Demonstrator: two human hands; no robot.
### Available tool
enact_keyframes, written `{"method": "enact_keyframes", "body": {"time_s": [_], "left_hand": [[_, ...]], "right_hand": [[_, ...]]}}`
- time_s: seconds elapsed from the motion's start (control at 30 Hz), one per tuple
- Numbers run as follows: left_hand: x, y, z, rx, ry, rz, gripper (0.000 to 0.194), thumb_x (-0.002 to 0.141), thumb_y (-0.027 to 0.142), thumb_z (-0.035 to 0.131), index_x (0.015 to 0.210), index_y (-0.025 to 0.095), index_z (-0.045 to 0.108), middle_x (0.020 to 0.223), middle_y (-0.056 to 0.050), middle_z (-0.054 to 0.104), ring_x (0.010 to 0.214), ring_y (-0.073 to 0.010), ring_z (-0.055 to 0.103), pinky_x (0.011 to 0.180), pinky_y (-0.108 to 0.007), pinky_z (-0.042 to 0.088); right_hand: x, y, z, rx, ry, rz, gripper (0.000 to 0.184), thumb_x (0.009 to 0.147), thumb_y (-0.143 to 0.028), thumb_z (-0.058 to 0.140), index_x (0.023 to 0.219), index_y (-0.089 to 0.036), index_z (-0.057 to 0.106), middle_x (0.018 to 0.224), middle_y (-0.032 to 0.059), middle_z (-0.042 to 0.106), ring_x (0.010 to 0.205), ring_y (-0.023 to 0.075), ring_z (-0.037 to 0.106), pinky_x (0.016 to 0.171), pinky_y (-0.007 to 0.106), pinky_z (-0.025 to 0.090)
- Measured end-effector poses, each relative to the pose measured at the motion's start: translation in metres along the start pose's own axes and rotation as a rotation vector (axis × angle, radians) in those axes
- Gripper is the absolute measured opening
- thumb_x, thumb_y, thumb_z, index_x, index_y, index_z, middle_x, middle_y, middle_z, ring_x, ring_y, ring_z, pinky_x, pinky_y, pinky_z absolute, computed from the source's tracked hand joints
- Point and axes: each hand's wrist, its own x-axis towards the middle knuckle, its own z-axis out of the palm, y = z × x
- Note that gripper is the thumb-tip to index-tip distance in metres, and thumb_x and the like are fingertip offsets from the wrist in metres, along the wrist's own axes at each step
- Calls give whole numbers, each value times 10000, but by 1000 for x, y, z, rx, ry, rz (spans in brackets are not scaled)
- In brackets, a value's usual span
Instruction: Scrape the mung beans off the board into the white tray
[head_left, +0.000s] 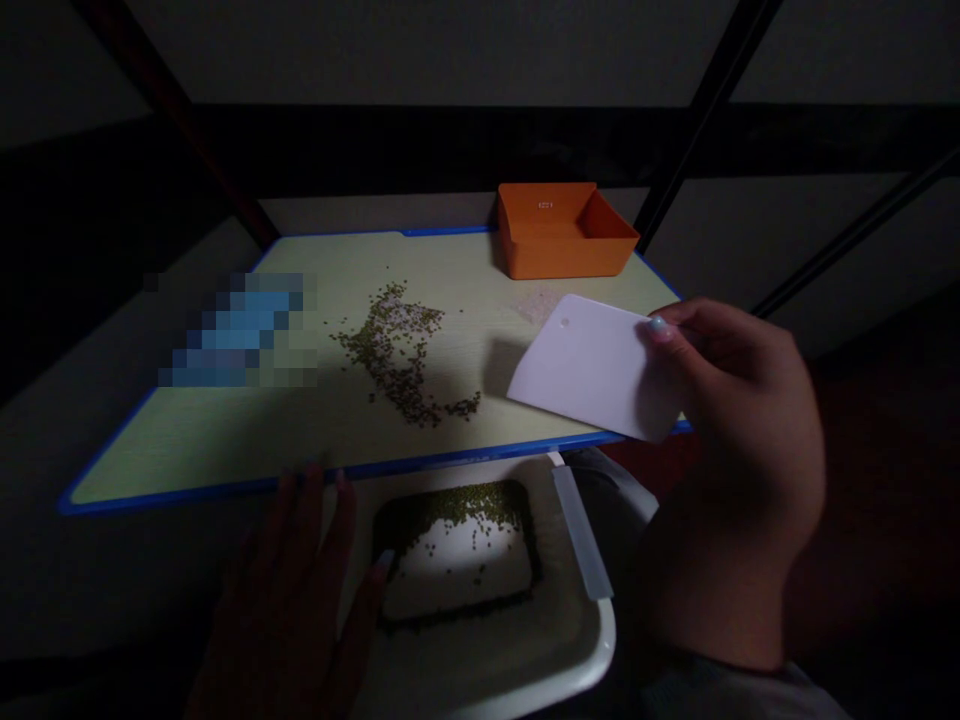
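My right hand (731, 420) is closed on a white plastic scraper card (592, 365), held tilted above the right front part of a pale board with a blue rim (225, 488). A loose scatter of small green beans (397, 350) lies on the middle of the board, left of the card. My left hand (292, 590) lies with fingers spread against the near edge of the board and the left rim of a white tray (577, 640). The tray sits below the board's edge and holds a layer of the same green beans (457, 505).
An orange open box (562, 232) stands at the back right of the board. A faint pale patch (536, 303) lies in front of it. A blurred blue area covers the board's left part. Dark metal frame bars cross behind. The surroundings are dim.
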Motion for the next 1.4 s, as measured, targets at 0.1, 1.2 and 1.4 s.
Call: {"method": "enact_keyframes", "body": {"time_s": [0.1,1.2,1.4], "left_hand": [[-1,1,3,2,24,-1,663,865,402,337,1469,258,105,1619,-103,203,1492,-321,215,1063,-629,433],[-2,-1,17,29,116,-4,766,809,458,439,1472,274,103,1639,-60,138,1493,-329,203,1108,-611,369],[-3,-3,20,-1,112,13,772,811,465,452,1471,259,111,1626,-88,193,1492,-327,208,1138,-606,355]], "right_hand": [[-14,-10,-9,-34,-27,-10,172,849,-352,662,729,-236,619,625,-12,576,554,137,511,434,248,340],[-72,-44,16,-506,-439,-846,332,954,-110,401,829,-142,707,1027,164,766,962,270,740,827,366,622],[-70,-47,13,-537,-480,-819,334,938,-87,401,844,-133,718,1026,173,765,962,290,738,824,378,620]]}}
